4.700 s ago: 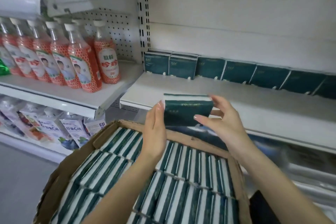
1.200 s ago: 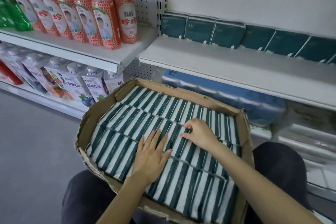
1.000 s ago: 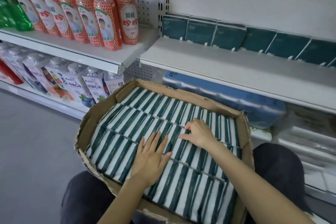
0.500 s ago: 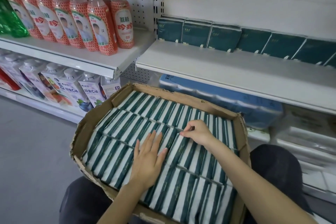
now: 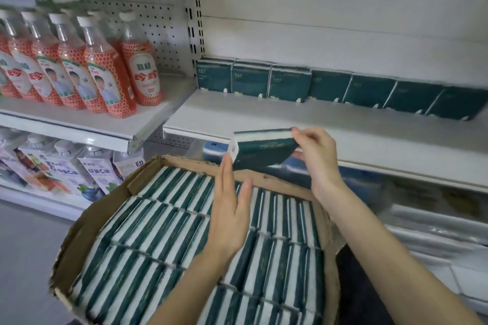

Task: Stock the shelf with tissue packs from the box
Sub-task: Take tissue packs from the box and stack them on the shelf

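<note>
The right hand [image 5: 317, 155] pinched one end of a dark green tissue pack [image 5: 264, 149] between thumb and curled fingers, holding it tilted in the air. The left hand [image 5: 231, 206] stood edge-up with its fingers straight and pressed together, their tips touching the pack's white opposite end. Directly below both sets of fingers sat the open cardboard box [image 5: 87, 221], its torn rim ragged, filled with rows of packs standing on edge [image 5: 171, 232].

Just beyond the fingertips ran the bare front of a white metal shelf [image 5: 369, 140]. Farther back from the fingers, against the white rear wall, a single row of green packs [image 5: 250, 79] stood side by side. To the left of the left fingers, red-labelled drink bottles [image 5: 116, 73] stood on a neighbouring shelf in front of a pegboard panel [image 5: 158, 34], with pale cartons [image 5: 66, 169] on the level beneath. A grey floor [image 5: 23, 245] lay lower left of the box.
</note>
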Motion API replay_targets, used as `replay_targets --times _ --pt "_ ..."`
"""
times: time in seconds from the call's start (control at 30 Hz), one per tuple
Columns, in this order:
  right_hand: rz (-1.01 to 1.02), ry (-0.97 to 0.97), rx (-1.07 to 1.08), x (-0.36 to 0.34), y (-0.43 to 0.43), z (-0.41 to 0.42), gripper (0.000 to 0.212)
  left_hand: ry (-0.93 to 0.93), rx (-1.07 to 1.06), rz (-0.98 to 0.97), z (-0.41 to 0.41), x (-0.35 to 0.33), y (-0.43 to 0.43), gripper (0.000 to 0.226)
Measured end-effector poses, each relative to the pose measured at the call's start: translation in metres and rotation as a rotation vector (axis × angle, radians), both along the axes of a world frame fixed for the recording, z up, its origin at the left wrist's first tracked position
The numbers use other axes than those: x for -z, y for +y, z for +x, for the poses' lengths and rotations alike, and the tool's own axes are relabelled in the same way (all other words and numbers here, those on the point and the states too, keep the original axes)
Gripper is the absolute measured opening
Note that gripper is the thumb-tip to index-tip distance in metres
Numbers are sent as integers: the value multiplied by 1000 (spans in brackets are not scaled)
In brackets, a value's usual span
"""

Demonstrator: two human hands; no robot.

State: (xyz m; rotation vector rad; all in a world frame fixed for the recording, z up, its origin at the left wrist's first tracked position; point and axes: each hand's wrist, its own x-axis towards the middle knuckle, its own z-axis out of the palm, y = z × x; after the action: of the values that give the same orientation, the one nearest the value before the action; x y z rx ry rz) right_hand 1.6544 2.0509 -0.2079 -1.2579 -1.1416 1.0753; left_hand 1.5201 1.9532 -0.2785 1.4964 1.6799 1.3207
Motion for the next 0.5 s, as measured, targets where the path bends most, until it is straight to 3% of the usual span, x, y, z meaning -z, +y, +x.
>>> replay_targets --times 0.07,0.2,0.37,0.5 --pt "60 -31 -26 -5 3 19 12 -77 59 -8 10 -14 21 66" --pt "141 -155 -34 -5 15 64 57 -142 182 -67 35 -38 56 63" --pt "118 -280 94 5 47 126 41 117 365 -63 63 -53 97 63" --pt "102 -366 177 16 84 175 42 237 279 -5 57 -74 155 74"
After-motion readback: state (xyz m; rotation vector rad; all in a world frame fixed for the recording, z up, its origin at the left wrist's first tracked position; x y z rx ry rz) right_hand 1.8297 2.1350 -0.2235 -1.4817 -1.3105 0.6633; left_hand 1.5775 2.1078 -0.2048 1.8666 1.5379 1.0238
